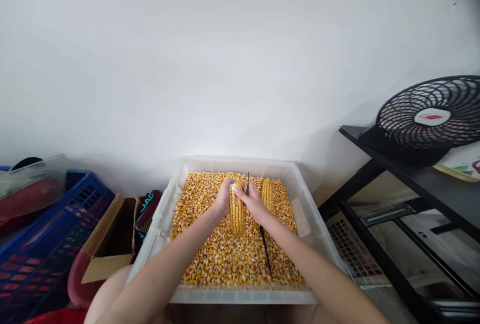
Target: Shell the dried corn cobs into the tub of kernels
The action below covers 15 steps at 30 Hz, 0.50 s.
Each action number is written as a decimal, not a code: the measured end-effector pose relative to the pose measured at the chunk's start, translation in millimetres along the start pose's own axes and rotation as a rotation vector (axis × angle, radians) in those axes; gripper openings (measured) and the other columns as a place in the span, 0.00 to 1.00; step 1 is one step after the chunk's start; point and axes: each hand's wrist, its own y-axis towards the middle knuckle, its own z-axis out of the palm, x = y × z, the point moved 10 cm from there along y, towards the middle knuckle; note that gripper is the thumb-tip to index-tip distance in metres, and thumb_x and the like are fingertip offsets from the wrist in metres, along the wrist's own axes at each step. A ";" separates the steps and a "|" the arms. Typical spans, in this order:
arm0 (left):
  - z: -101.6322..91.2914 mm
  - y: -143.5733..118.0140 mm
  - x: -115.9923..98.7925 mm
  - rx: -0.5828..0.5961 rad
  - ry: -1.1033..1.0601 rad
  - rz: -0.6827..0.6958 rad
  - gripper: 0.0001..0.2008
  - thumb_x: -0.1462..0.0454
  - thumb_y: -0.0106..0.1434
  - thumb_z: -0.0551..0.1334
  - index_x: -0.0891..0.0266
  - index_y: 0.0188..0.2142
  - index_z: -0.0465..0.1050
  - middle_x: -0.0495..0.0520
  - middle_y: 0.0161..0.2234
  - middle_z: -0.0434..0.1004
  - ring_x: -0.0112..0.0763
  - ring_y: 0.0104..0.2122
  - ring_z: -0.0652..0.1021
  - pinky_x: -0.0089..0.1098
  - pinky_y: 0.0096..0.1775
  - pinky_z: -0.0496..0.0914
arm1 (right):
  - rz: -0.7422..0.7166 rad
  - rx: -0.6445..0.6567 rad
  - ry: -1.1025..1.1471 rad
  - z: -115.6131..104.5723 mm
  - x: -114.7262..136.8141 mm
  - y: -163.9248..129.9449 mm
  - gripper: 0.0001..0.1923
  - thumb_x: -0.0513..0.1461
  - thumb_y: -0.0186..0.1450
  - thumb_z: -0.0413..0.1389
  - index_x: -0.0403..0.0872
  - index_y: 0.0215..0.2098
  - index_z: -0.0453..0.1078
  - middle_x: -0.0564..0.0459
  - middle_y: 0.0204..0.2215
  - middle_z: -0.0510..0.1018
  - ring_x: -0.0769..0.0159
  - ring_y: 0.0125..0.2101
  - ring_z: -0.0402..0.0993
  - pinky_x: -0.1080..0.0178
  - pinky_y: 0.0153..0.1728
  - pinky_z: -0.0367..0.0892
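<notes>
Translucent bin (243,296) of kernels (221,264); white wall (225,64); black fan (431,116); left fingers (228,185) round cob (236,220); right fingers (241,195) holding, apparently, slim tool (247,190).

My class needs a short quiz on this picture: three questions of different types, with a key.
1. Multiple choice: The left hand and right hand are both touching:
A) a spoon
B) a corn cob
C) a bowl
2. True or false: The fan stands on the picture's right side of the plastic bin.
3. Fill in the blank: The bin holds a wide layer of loose corn ____.

Key: 1. B; 2. True; 3. kernels.
</notes>
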 end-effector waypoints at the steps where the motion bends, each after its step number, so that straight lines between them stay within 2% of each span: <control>1: -2.6 0.8 -0.9 -0.018 0.000 0.017 0.10 0.57 0.48 0.56 0.64 0.23 0.67 0.50 0.17 0.70 0.31 0.20 0.71 0.30 0.27 0.66 | 0.002 -0.001 0.006 -0.4 -0.6 -0.2 0.17 0.52 0.57 0.52 0.50 0.32 0.55 0.59 0.27 0.64 0.69 0.29 0.63 0.66 0.32 0.61; 6: -8.1 1.8 -2.4 -0.076 0.002 0.051 0.09 0.58 0.47 0.57 0.63 0.22 0.67 0.50 0.17 0.69 0.31 0.22 0.71 0.31 0.28 0.65 | 0.045 0.025 0.044 2.1 0.1 -2.8 0.15 0.50 0.57 0.53 0.50 0.33 0.55 0.57 0.29 0.65 0.68 0.32 0.64 0.65 0.36 0.62; 13: 1.2 2.0 -1.6 0.004 0.054 0.041 0.12 0.56 0.46 0.55 0.63 0.24 0.66 0.49 0.19 0.69 0.31 0.22 0.72 0.29 0.26 0.64 | 0.027 0.049 0.029 3.1 6.5 -5.0 0.13 0.48 0.58 0.53 0.50 0.35 0.56 0.56 0.32 0.65 0.67 0.35 0.64 0.64 0.37 0.62; 15: 0.6 3.3 -2.7 0.013 0.130 0.072 0.13 0.55 0.47 0.53 0.63 0.25 0.66 0.50 0.19 0.69 0.31 0.22 0.71 0.29 0.25 0.64 | 0.018 0.053 0.016 3.2 6.8 -5.3 0.13 0.47 0.59 0.53 0.50 0.35 0.56 0.56 0.32 0.65 0.67 0.35 0.64 0.64 0.37 0.63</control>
